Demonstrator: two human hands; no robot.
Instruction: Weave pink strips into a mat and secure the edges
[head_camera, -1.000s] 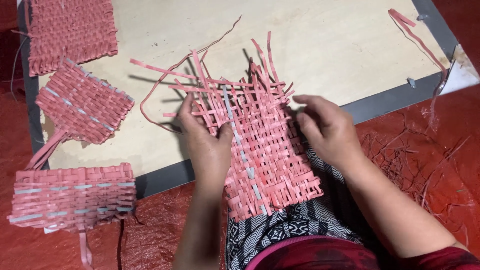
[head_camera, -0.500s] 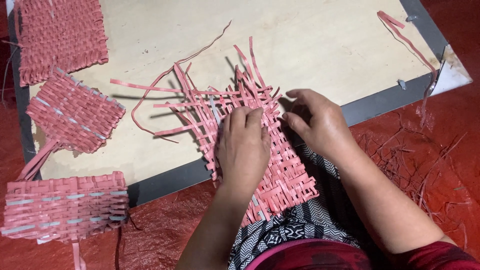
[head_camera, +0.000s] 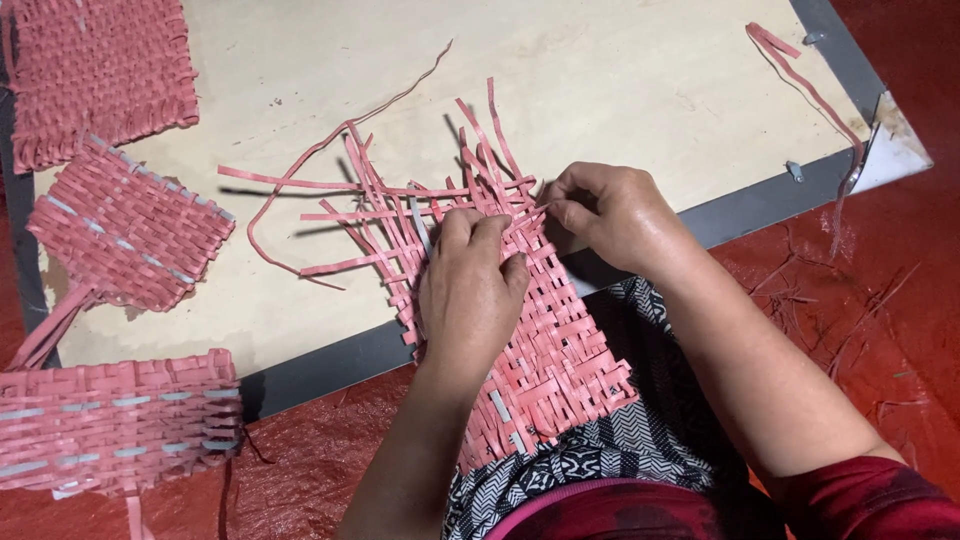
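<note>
A: What's in the hands rn?

B: A half-woven pink mat (head_camera: 540, 340), made of flat strips. It lies partly on the person's lap, on black & white patterned cloth (head_camera: 600, 460), w/ its top end over the edge of a pale board (head_camera: 620, 80).

A: Left hand?

B: Left hand (head_camera: 468, 290) lies palm down on the mat's middle, fingers together & curled at the tips, pressing on the weave near the top edge.

A: Right?

B: Right hand (head_camera: 610, 215) sits at the mat's upper right corner, thumb & forefinger pinching a thin pink strip (head_camera: 530, 212). The two hands nearly touch there.

A: Loose ends?

B: Plenty. Unwoven strip ends (head_camera: 400, 190) fan out up & left from the mat's top onto the board; one long one curls off toward the upper middle.

A: Anything else around?

B: Three other woven pink pieces on the left: one at the top left corner (head_camera: 95, 75), one tilted below it (head_camera: 130, 225), one at the bottom left (head_camera: 115, 420) half off the board on the red floor sheet (head_camera: 880, 300). A stray pink strip (head_camera: 800, 85) lies by the board's right corner. The board has a grey rim (head_camera: 330, 360).
</note>
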